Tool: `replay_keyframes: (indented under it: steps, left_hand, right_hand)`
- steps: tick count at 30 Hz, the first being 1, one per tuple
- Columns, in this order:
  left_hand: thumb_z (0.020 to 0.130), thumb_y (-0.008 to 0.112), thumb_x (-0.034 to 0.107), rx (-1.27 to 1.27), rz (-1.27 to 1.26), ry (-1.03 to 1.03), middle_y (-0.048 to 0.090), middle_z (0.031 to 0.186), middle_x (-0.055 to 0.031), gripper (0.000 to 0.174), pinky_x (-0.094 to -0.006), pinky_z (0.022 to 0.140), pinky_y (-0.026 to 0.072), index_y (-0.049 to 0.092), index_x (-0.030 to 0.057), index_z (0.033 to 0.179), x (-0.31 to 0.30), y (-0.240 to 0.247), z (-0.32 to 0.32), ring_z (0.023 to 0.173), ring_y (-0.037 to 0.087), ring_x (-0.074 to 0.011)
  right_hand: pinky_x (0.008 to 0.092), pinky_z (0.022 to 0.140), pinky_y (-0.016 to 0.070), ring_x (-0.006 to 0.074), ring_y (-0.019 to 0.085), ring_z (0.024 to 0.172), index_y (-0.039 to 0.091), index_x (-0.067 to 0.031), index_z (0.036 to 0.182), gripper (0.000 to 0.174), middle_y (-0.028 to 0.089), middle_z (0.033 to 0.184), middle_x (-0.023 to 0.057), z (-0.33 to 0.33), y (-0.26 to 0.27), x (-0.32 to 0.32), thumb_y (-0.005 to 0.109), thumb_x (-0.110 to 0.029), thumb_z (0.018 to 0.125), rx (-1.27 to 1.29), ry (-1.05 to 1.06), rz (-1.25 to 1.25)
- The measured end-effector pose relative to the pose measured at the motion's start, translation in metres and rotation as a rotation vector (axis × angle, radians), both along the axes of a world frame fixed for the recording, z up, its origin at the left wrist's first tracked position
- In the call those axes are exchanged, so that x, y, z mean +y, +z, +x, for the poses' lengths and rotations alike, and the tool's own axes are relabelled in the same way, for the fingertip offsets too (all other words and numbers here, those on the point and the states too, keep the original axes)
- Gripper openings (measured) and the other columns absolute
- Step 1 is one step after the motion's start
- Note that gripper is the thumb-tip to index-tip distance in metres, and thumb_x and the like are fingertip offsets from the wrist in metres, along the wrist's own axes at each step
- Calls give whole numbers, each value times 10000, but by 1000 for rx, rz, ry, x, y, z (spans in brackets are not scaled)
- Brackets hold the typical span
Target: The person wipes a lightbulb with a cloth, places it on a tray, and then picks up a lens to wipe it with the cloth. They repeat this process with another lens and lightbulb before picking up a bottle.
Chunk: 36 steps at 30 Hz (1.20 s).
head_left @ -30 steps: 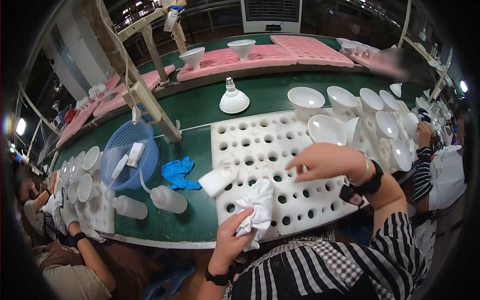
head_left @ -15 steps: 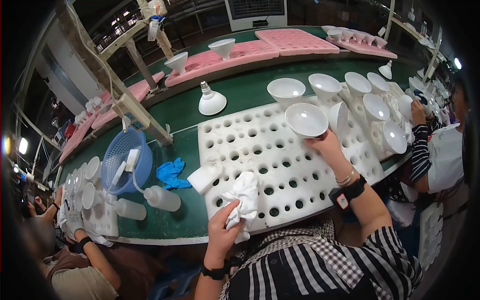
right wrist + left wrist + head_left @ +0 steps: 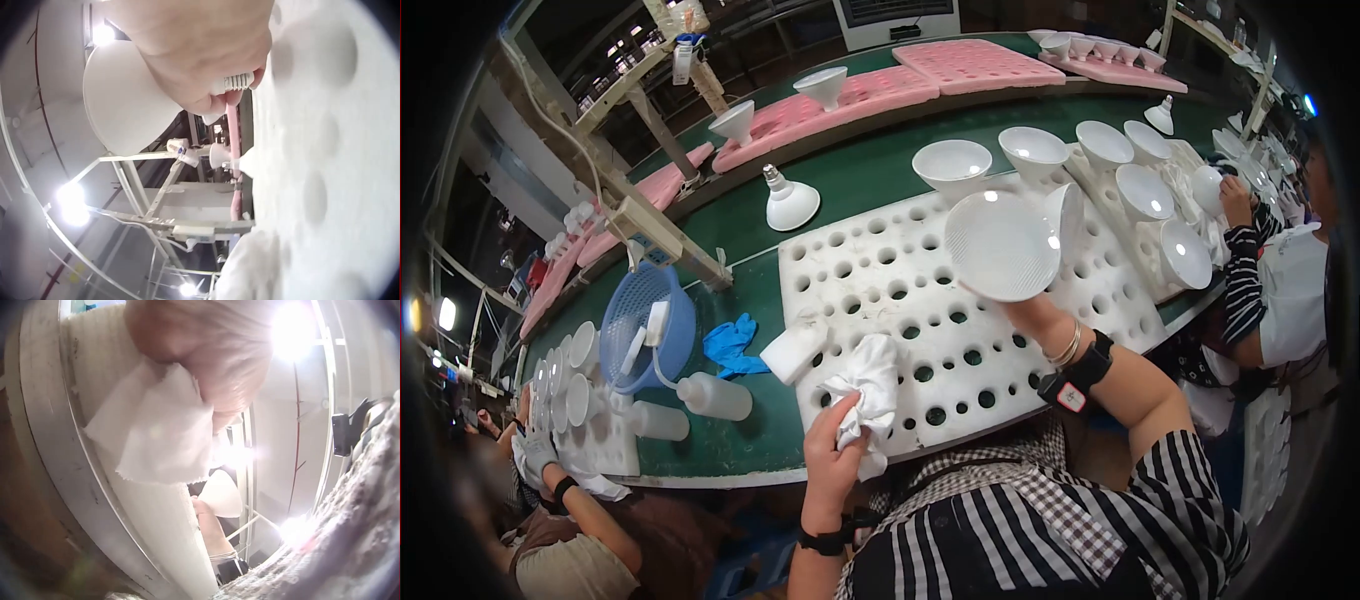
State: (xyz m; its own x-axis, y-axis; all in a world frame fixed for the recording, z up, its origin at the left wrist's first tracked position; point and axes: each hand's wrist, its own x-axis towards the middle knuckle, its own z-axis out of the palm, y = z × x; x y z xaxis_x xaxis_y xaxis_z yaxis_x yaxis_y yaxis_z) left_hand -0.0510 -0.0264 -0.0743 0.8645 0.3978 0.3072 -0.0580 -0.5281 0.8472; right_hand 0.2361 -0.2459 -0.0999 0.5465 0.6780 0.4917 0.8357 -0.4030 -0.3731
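My right hand grips a white cone-shaped reflector bulb by its narrow neck, with the wide face turned up toward the head camera. In the right wrist view, its metal screw base pokes out between the curled fingers. The bulb is over a white foam board with rows of holes. My left hand holds a crumpled white cloth at the board's front edge; the cloth's loose end hangs down in the left wrist view. Another reflector bulb is just behind the held one.
More reflector bulbs stand at the right. One bulb rests face down behind the board. A white block, blue glove, squeeze bottle and blue basket lie leftward. Other people work on both sides.
My right hand, empty over the board at first, has reached to a bulb, taken it by the neck and raised it toward me. The left hand keeps holding the cloth; the head view has shifted.
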Motion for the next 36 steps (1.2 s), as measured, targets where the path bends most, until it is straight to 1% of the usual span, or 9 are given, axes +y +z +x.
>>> replay_keyframes:
  steps: [5, 7, 8, 14, 21, 27, 28, 30, 36]
  left_hand:
    - [841, 603, -11, -260, -148, 133, 626, 1139, -142, 366, -351, 932, 459, 623, -25, 1206, 2, 14, 7, 1037, 603, -255]
    - [896, 572, 37, -356, 48, -4, 592, 1245, -163, 350, -378, 1009, 442, 603, -23, 1240, -8, 46, 13, 1129, 592, -262]
    - [871, 612, 99, -367, 180, -129, 580, 1245, -194, 336, -409, 1015, 440, 642, -26, 1181, -18, 69, 20, 1157, 580, -316]
    - [776, 730, 295, -78, 598, -419, 457, 1416, -213, 487, -664, 1136, 146, 665, 257, 1257, -70, 91, 65, 1344, 396, -440]
    - [831, 693, 137, 9, 269, -147, 605, 1202, -222, 457, -416, 896, 490, 625, 162, 1282, -46, 82, 87, 1023, 606, -389]
    - [945, 603, 154, 247, -187, 134, 674, 949, -239, 259, -392, 757, 523, 648, 98, 1194, -23, 46, 83, 797, 660, -381]
    - [945, 603, 154, 251, -187, 135, 674, 949, -239, 259, -392, 757, 523, 648, 98, 1194, -21, 37, 83, 797, 660, -381]
    - [913, 617, 136, 80, -65, 95, 670, 945, -230, 289, -414, 753, 517, 639, 88, 1197, -17, 23, 86, 815, 656, -378]
    - [808, 699, 126, 359, 289, -276, 554, 1287, -215, 450, -401, 936, 457, 622, 111, 1252, -16, 42, 84, 1120, 553, -390]
  right_hand:
    - [369, 965, 488, 278, 613, 1111, 632, -42, 1206, 358, 632, 1232, 153, -59, 1, 16, 699, -126, 865, 454, 296, 309]
    - [382, 1001, 470, 280, 590, 1168, 617, -43, 1239, 427, 616, 1280, 151, -66, -21, 27, 727, -172, 847, 1192, 432, 452]
    - [398, 1016, 462, 280, 585, 1182, 601, -47, 1259, 471, 612, 1287, 140, -72, -9, 26, 742, -199, 836, 724, 382, 102]
    - [401, 1011, 467, 281, 594, 1174, 598, -57, 1261, 474, 616, 1280, 134, -87, 7, 25, 744, -204, 835, 680, 531, 244]
    - [406, 864, 527, 343, 672, 989, 647, -79, 1154, 378, 698, 1065, 157, -103, 38, 22, 737, -191, 804, 644, 319, 116]
    - [394, 805, 561, 305, 685, 998, 629, -55, 1211, 380, 696, 1095, 167, -98, 36, 19, 695, -189, 861, 487, 288, -28]
    - [394, 805, 561, 305, 685, 998, 629, -55, 1211, 380, 696, 1095, 167, -94, -5, 20, 695, -189, 861, 491, 289, -27]
    - [369, 879, 567, 242, 647, 1117, 563, -39, 1315, 427, 642, 1245, 140, -88, -75, 37, 661, -177, 923, 1378, 505, 853]
    - [340, 939, 526, 216, 624, 1121, 584, -25, 1294, 440, 631, 1257, 116, -90, 13, 15, 715, -115, 883, 907, 208, 710]
